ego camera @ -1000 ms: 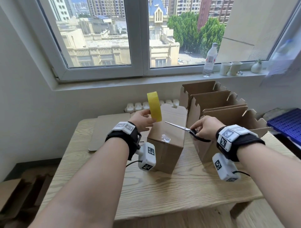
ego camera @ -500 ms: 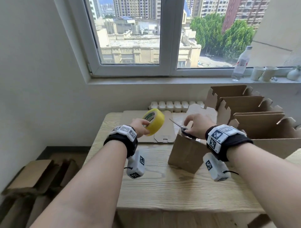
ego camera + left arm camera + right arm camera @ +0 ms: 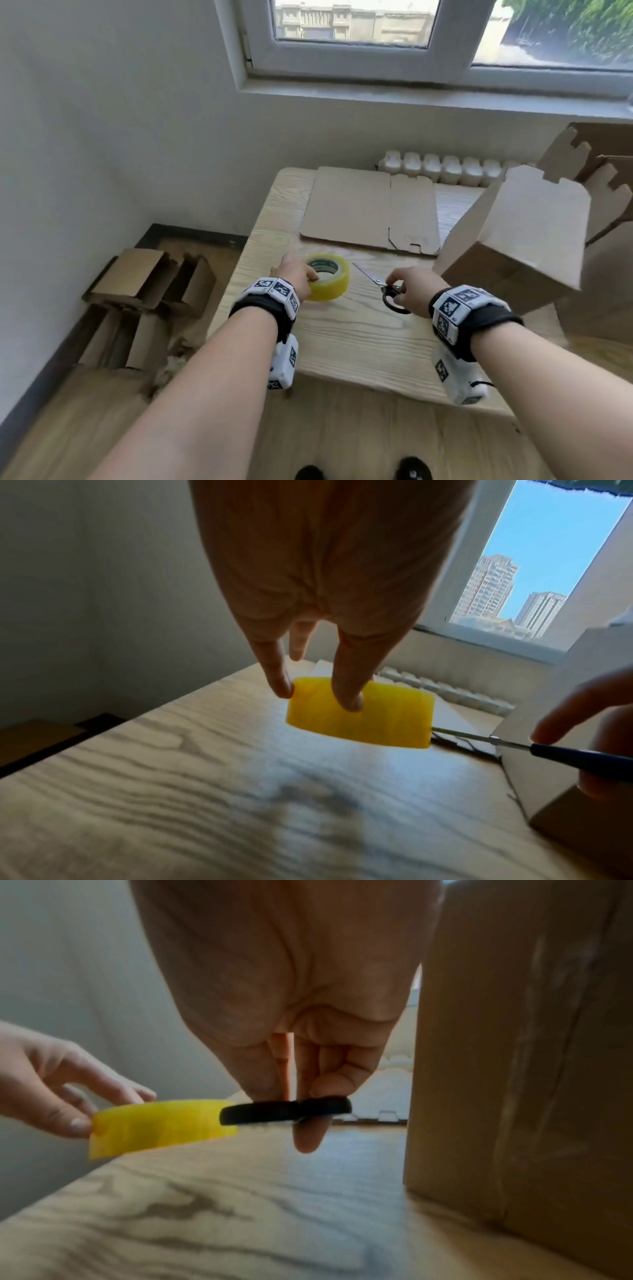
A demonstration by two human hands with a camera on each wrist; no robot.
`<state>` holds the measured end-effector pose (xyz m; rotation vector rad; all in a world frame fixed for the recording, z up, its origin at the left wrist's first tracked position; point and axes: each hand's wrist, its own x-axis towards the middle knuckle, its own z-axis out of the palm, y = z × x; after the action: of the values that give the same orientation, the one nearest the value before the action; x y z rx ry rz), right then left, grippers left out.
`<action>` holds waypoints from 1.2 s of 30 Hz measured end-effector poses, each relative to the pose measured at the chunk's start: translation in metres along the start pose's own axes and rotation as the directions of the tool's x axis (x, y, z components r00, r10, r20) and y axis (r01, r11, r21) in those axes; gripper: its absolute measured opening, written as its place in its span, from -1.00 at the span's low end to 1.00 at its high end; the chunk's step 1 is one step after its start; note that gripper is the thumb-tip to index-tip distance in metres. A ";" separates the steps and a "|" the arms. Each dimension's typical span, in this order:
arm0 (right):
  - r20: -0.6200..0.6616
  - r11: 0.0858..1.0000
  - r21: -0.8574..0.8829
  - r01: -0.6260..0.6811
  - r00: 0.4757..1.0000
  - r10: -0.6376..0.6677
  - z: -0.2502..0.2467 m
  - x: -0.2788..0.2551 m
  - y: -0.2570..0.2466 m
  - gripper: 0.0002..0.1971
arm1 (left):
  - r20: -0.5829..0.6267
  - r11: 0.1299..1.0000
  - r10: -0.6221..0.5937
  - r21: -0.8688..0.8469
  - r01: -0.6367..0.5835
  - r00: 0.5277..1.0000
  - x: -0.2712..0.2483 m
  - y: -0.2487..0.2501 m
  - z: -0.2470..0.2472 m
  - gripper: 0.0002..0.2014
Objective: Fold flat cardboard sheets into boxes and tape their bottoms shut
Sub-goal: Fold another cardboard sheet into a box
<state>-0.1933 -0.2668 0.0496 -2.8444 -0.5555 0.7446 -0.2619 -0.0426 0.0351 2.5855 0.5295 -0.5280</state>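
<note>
Both tools are coming down from above the box (image 3: 520, 240) toward the table (image 3: 342, 342). The left hand (image 3: 296, 274) is pinching the yellow tape roll (image 3: 327, 277), now lying nearly flat just above the wood. The right hand (image 3: 412, 287) is grasping the scissors (image 3: 387, 291) by the black handles, blades pointing away, low over the table. The box is standing just right of them; judging by this, its taping is finished. The next flat sheet (image 3: 370, 209) is lying behind the tape.
</note>
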 end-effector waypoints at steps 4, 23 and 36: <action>0.066 0.999 -0.036 -0.020 0.998 0.022 0.037 0.014 -0.008 -0.64 | 0.018 1.000 -0.023 0.006 0.023 1.000 0.007 -0.022 0.025 -0.64; 0.157 0.989 -0.151 0.010 0.987 0.014 0.064 0.013 -0.015 -0.68 | 0.030 0.965 -0.255 -0.051 0.256 0.967 0.016 -0.026 0.043 -0.60; -0.221 0.982 0.184 0.040 0.975 0.002 -0.035 -0.049 0.011 -0.73 | -0.003 0.993 -0.114 0.030 0.114 0.993 0.004 0.067 -0.015 -0.88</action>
<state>-0.2123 -0.2978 0.0989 -2.6944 -0.4527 0.4422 -0.2242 -0.0894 0.0687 2.5956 0.6782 -0.5764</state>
